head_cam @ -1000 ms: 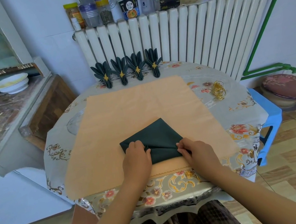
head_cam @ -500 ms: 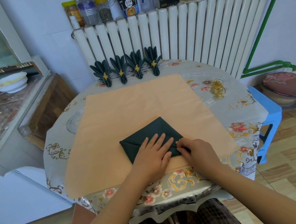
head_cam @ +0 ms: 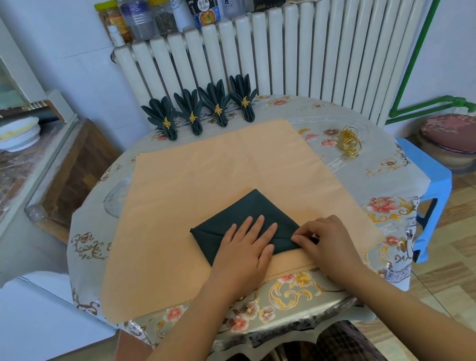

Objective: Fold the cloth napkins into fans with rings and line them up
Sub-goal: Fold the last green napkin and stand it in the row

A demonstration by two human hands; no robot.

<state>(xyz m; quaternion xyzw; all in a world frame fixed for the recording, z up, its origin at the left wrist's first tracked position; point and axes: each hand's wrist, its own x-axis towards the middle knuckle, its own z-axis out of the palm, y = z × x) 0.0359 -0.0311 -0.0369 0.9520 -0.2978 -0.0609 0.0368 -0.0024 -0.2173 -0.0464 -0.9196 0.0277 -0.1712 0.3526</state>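
Behind the table a white radiator (head_cam: 276, 63) fills the upper middle of the frame, its top crowded with jars, bottles and boxes. At the centre stands the round table (head_cam: 382, 179) under a flowered plastic cover, with a peach cloth (head_cam: 214, 171) spread over most of it. Low on that cloth, near the table's front edge, lies a dark green napkin (head_cam: 252, 208) folded into a pointed shape, its tip aimed toward the radiator.

Spread flat, the left hand (head_cam: 245, 249) presses on the napkin's lower middle with straight fingers. Just right of it, the right hand (head_cam: 323, 238) pinches the napkin's right corner between curled fingertips.

Along the far edge of the table, in front of the radiator, four finished fan napkins (head_cam: 199, 106) stand in a row — each bound with a small gold ring. A loose heap of gold rings (head_cam: 349, 141) sits on the table cover at the right, well apart from the hands.

At the left edge of the frame a counter holds a white bowl (head_cam: 13, 135); at the right, a blue stool (head_cam: 431, 185) stands beside the table.
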